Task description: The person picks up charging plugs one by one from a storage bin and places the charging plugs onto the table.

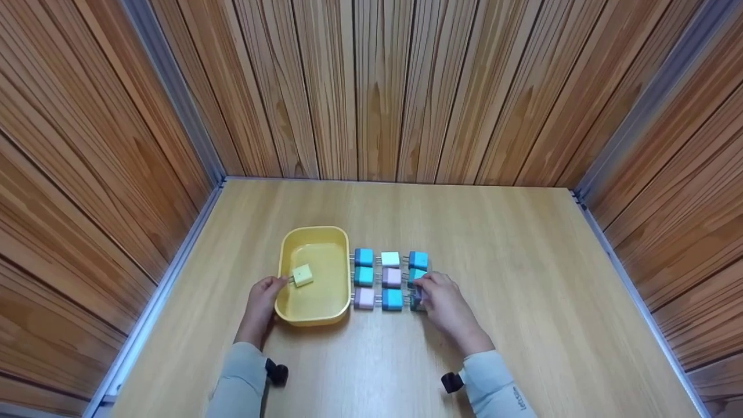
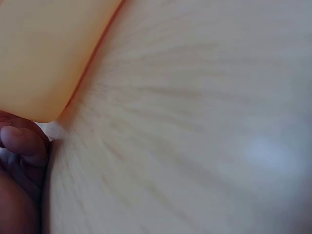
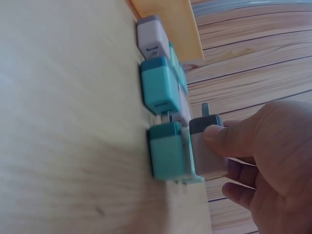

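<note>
My left hand (image 1: 268, 293) grips the left rim of a yellow plastic tub (image 1: 284, 307); in the left wrist view its curled fingers (image 2: 24, 144) lie at the tub's lower corner. Inside the tub, a pale yellow plug charger (image 1: 302, 275) lies near the left wall. My right hand (image 1: 450, 307) is over the near right end of a block of chargers. Its thumb and fingers pinch a pale charger (image 3: 207, 151) with a dark grey end, prongs pointing up in the right wrist view. Beside it stand blue chargers (image 3: 166, 151), partly hidden from the head view by the hand.
Right of the tub, chargers stand in three columns, among them a white one (image 1: 390, 259), a lilac one (image 1: 391, 278) and a pink one (image 1: 364, 298). Their prongs face left, towards the tub. Wood-patterned walls (image 1: 377, 93) enclose the wooden table (image 1: 522, 261) at the back and sides.
</note>
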